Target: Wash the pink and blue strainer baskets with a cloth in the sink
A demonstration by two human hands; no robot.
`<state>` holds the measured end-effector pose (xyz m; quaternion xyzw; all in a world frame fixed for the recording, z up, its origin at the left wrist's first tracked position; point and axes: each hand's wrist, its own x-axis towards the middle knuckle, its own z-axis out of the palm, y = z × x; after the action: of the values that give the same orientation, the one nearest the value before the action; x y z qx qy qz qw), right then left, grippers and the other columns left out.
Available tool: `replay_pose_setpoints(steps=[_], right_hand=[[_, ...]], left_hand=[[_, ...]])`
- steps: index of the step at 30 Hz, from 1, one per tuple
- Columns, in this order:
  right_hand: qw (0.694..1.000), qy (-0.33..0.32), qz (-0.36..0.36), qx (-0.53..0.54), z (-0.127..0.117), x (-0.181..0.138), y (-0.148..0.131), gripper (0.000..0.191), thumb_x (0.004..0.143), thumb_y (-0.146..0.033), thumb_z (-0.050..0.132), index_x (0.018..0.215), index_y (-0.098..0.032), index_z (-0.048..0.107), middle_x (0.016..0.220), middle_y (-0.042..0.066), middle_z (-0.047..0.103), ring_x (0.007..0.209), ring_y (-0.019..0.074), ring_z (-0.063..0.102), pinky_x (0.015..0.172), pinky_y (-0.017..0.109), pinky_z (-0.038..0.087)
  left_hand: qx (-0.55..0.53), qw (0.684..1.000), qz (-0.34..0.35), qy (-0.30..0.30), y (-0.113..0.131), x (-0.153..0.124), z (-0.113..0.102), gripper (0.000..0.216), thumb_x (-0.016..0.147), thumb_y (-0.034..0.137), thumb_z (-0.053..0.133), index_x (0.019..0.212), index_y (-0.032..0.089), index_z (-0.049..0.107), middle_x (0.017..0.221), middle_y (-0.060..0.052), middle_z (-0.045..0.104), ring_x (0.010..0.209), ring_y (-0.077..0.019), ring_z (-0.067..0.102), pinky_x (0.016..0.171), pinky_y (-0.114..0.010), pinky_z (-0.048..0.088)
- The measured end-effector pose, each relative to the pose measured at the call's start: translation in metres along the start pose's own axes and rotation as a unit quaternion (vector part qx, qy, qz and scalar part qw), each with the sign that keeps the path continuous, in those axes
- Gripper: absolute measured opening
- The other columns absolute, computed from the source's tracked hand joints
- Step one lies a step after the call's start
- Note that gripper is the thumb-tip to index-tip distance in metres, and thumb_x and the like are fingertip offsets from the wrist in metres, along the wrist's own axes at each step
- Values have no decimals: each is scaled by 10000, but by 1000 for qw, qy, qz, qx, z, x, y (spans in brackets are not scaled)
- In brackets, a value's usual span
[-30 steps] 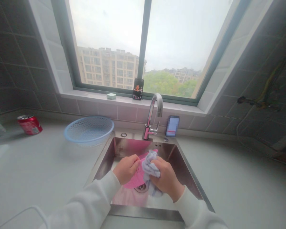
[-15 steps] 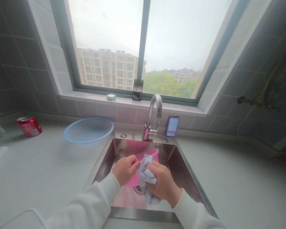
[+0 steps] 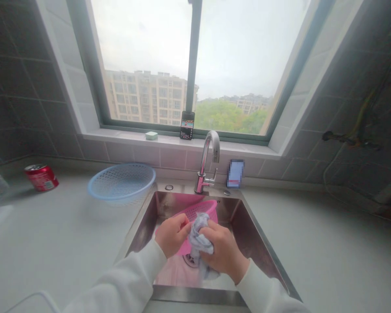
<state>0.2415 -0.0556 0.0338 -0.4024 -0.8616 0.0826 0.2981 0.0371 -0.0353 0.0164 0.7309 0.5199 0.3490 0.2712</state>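
Over the steel sink (image 3: 247,230), my left hand (image 3: 171,234) is closed on the rim of a pink perforated basket (image 3: 200,211), which is tilted up toward the back wall of the sink. My right hand (image 3: 224,252) is closed on a bunched pale blue-and-white cloth (image 3: 198,237) and presses it against the inside of the basket. The cloth's lower end hangs down over the drain (image 3: 190,260). Both arms wear white sleeves.
A chrome tap (image 3: 208,161) stands behind the sink. A light blue basket (image 3: 122,182) sits on the counter to the left, with a red can (image 3: 41,177) lying further left. A phone (image 3: 187,125) and a small green block (image 3: 151,135) rest on the windowsill.
The basket has been turned so its far rim now stands higher, and the cloth hand has shifted slightly down and left against it. The view has dipped a little.
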Motion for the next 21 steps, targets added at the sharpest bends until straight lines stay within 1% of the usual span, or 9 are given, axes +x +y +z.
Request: replay_pose_setpoints(steps=[3,5,7,10,12,15,18,20,21], right_hand=[[996,66,63,14,-7,5,20,106,759,-172,562,701,-235,499,750,17,577,682,179,559,633,277,403],[991,98,94,-5,-10,6,29,107,762,-175,559,698,-233,496,739,20,570,671,181,553,630,284,401],[992,88,89,-19,-8,4,26,110,742,-171,576,693,-230,499,733,16,555,643,172,534,600,281,379],[1000,19,18,-10,-1,0,9,116,679,-150,607,698,-228,524,760,8,560,643,162,523,579,273,360],[1000,-2,-5,10,2,-1,4,115,674,-141,604,706,-229,538,776,4,572,660,161,532,589,268,374],[998,45,34,37,-4,3,20,106,741,-156,574,699,-235,517,742,1,565,668,169,542,617,274,406],[990,112,82,26,-14,6,37,132,741,-141,554,693,-247,490,710,-3,558,655,178,539,631,290,418],[989,119,84,19,-15,4,33,144,726,-133,555,687,-250,479,709,-3,550,641,176,533,614,289,408],[992,104,71,23,-13,3,27,147,722,-134,560,682,-248,477,713,-2,545,638,174,529,603,285,400]], left_hand=[[-7,1000,-14,-2,1,1,-2,380,919,537,460,698,230,494,584,1,598,575,-182,554,582,-275,332],[-14,1000,-19,-2,0,1,-2,378,916,544,459,707,232,494,578,2,595,567,-184,559,572,-274,327],[-16,1000,-17,-2,-3,1,-1,381,917,548,457,708,232,495,572,5,586,563,-184,553,567,-272,321],[-6,1000,-9,-4,-6,1,1,392,920,551,459,699,230,497,568,12,568,563,-177,534,575,-271,318],[1,1000,-7,-5,-5,1,1,394,919,547,465,689,229,496,567,15,562,563,-172,527,581,-271,319],[-15,1000,-14,-8,-2,2,-2,395,917,556,461,688,234,481,563,13,577,558,-173,538,574,-267,327],[-39,999,-13,-8,0,1,-5,407,911,572,460,684,235,478,572,6,591,561,-176,549,562,-265,335],[-43,999,-10,-2,-1,1,-5,413,910,573,465,680,231,487,576,5,590,565,-176,548,562,-265,336],[-42,999,-8,2,-1,1,-4,415,914,570,467,680,228,491,573,8,585,564,-174,544,562,-265,335]])
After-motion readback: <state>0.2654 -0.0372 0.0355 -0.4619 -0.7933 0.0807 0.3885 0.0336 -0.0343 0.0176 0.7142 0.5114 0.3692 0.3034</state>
